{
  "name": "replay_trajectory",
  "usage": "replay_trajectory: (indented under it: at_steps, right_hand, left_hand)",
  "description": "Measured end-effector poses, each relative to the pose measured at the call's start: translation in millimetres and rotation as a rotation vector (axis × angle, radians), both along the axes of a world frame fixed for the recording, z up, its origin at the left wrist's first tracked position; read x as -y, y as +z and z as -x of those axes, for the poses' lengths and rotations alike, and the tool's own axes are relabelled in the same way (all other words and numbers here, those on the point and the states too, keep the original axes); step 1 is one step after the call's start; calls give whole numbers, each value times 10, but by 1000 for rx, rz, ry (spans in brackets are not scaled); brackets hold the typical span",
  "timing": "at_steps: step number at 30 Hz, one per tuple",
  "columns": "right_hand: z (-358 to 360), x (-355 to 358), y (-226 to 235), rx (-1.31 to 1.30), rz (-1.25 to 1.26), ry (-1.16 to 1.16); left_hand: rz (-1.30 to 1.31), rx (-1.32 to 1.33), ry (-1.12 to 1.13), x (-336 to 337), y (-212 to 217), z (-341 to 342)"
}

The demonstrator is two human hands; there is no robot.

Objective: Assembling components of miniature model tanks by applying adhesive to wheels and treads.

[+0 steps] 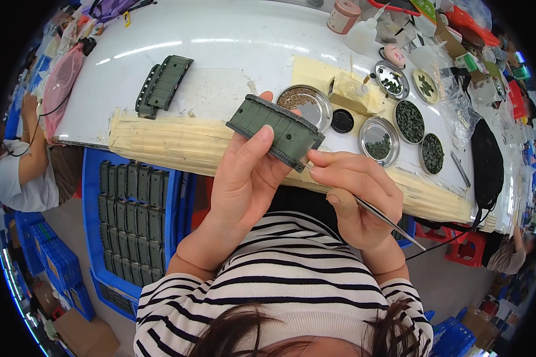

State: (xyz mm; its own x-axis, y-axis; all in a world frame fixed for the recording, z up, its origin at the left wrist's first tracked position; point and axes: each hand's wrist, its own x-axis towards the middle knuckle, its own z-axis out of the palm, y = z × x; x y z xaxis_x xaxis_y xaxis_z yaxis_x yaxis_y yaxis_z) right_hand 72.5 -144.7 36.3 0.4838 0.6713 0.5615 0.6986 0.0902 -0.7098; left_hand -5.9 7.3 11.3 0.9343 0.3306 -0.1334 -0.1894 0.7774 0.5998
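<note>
My left hand [239,178] grips a dark green ribbed plastic part [274,132] with toothed edges and small round holes, thumb on its face. Metal tweezers [387,220] lie in my right hand [363,193], their back end pointing down and right. The fingertips of that hand meet the right end of the green part; the tweezer tips there are mostly hidden. Two similar green parts [164,86] lie side by side on the white table to the left. Just beyond the held part stands a round metal dish [324,113] with small brown bits.
Right of my hands are a black cap [342,121], a dish of green pieces [378,143], fuller dishes [410,121] and another tool [460,168]. Yellow tape covers the table edge [178,140]. A blue crate [92,196] of green parts stands lower left. People sit at both sides.
</note>
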Motion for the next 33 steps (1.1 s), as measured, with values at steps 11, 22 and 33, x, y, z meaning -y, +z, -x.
replay_trajectory:
  at_steps: [11,22,33]
  right_hand:
    - [-32,109,-99,-225,-360,-48]
    - [45,96,-222,-203,-427,-29]
    - [112,69,-163,-303,-347,-24]
  left_hand:
    - [589,248,-110,-118,-157,-94]
    - [974,188,-263,-184,-3,-241]
    - [934,170,-234,-135,13,-225]
